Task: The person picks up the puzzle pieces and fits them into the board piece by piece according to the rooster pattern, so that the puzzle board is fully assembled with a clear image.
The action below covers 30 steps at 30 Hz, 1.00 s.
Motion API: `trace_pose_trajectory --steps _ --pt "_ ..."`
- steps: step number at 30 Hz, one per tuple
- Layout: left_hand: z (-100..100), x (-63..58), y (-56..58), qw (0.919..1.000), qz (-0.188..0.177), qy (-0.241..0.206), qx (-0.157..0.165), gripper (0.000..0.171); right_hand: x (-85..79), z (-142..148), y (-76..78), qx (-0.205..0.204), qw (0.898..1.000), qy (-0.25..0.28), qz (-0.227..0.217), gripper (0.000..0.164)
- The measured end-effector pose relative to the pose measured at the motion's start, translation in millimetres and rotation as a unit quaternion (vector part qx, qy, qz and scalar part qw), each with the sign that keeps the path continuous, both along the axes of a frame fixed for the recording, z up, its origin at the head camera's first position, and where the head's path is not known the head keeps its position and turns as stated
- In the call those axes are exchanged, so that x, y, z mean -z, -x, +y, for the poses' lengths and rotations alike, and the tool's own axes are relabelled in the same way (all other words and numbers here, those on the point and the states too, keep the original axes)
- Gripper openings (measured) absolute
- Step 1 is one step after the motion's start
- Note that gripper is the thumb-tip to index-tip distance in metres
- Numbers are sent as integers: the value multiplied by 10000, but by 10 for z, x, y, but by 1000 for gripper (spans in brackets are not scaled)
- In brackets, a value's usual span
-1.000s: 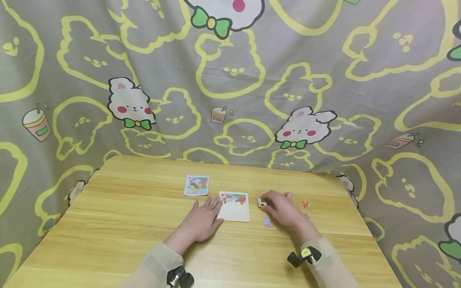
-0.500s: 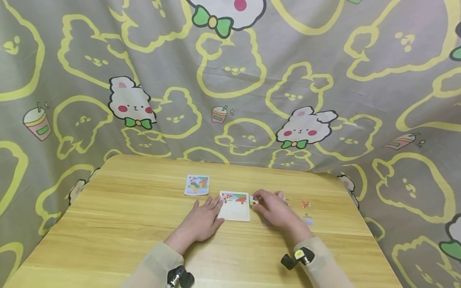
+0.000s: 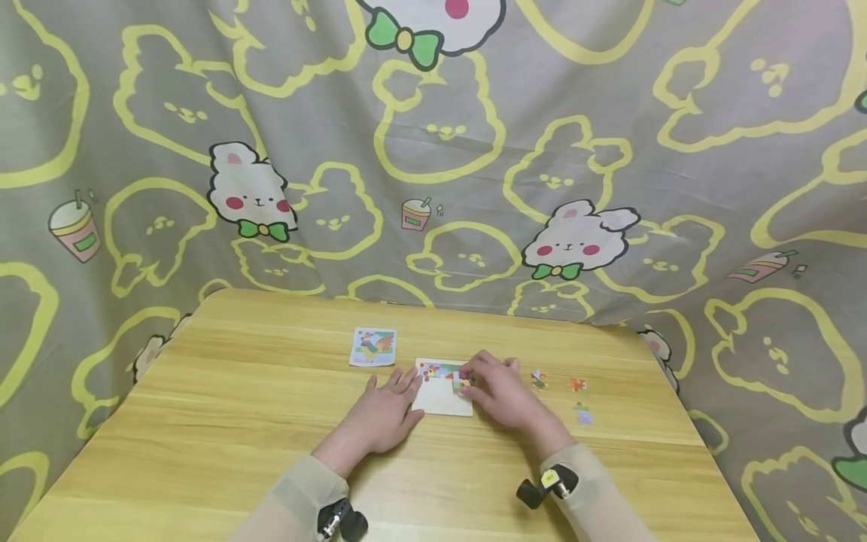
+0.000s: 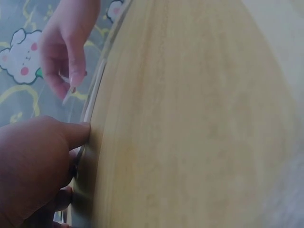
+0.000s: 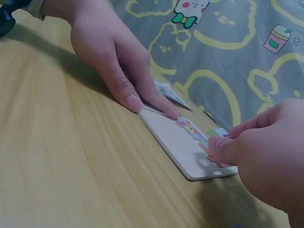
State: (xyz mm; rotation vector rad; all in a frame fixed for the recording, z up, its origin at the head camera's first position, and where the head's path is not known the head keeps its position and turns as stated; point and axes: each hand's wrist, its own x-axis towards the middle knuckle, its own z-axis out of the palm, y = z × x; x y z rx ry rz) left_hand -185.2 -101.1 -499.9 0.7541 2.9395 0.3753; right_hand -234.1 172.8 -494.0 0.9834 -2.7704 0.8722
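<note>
A white puzzle tray [image 3: 440,404] lies on the wooden table, with a row of joined pieces [image 3: 436,369] along its far side. My left hand [image 3: 383,414] rests at the tray's left edge, fingers extended; the right wrist view shows its thumb and a fingertip touching the rim. Over the tray's right part, my right hand [image 3: 503,391] pinches a small jigsaw piece [image 5: 218,131] between thumb and fingers. That piece is green, white and blue and looks tilted above the joined row. Part of the tray's right edge is hidden by the right hand.
A square picture card [image 3: 373,346] showing a rooster lies behind and left of the tray. To the right are loose jigsaw pieces: an orange one [image 3: 577,385], a green and purple one [image 3: 584,413] and a multicoloured one [image 3: 538,378]. A patterned curtain [image 3: 467,203] hangs behind the table [image 3: 271,391].
My right hand has moved left with the jigsaw piece, from the table beside the tray to above the tray. Loose pieces behind it have come into view. The left hand has stayed put.
</note>
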Motion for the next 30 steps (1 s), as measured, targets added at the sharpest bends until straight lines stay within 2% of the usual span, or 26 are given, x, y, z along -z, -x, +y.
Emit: trace_pose_trajectory --steps 11,22,30 --pt "6 -3 -11 10000 29 47 -9 63 56 -126 9 -97 9996 247 51 32" --pt "5 -21 -30 10000 56 -43 -6 64 65 -217 44 -140 9996 195 -169 31" --pt "7 -23 -20 9999 106 -79 -20 65 95 -276 83 -102 9998 115 -127 27"
